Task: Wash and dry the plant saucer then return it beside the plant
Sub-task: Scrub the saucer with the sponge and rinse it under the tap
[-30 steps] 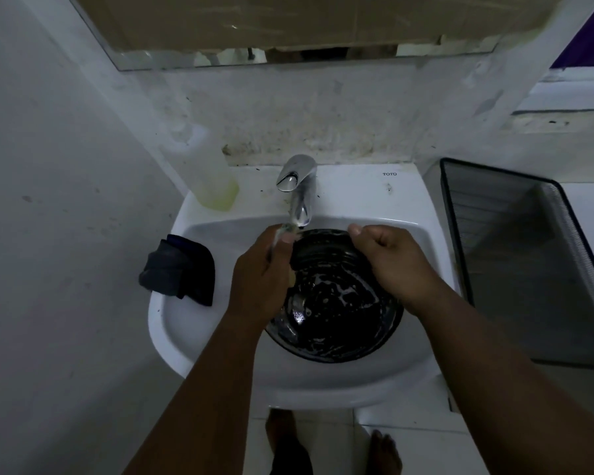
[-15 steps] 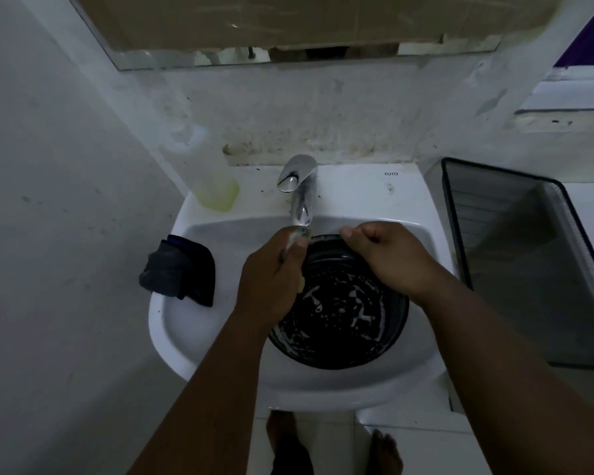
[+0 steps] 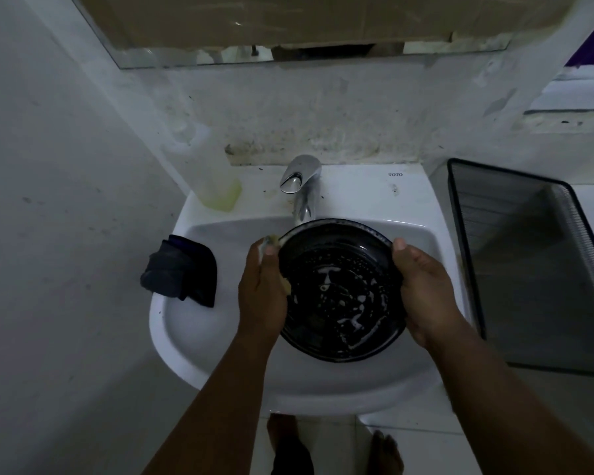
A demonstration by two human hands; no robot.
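Nearest, two bare feet stand on pale floor tiles below the glossy white ceramic pedestal sink (image 3: pixel 199 354). Over its basin both hands hold the round, shallow black plant saucer (image 3: pixel 340 296), glossy and flecked with white suds. The left hand (image 3: pixel 263 296) curls around a pale yellowish sponge (image 3: pixel 286 286) against the saucer's left rim; the right hand (image 3: pixel 426 289) grips the right rim, thumb on top. A crumpled dark grey cloth (image 3: pixel 180 272) (soft, folded) lies on the sink's left ledge. Beyond, a curved chrome faucet (image 3: pixel 300 183) and a translucent plastic bottle of yellow-green liquid (image 3: pixel 213 176) stand by the stained wall; a black wire-mesh basket (image 3: pixel 535 262) sits to the right.
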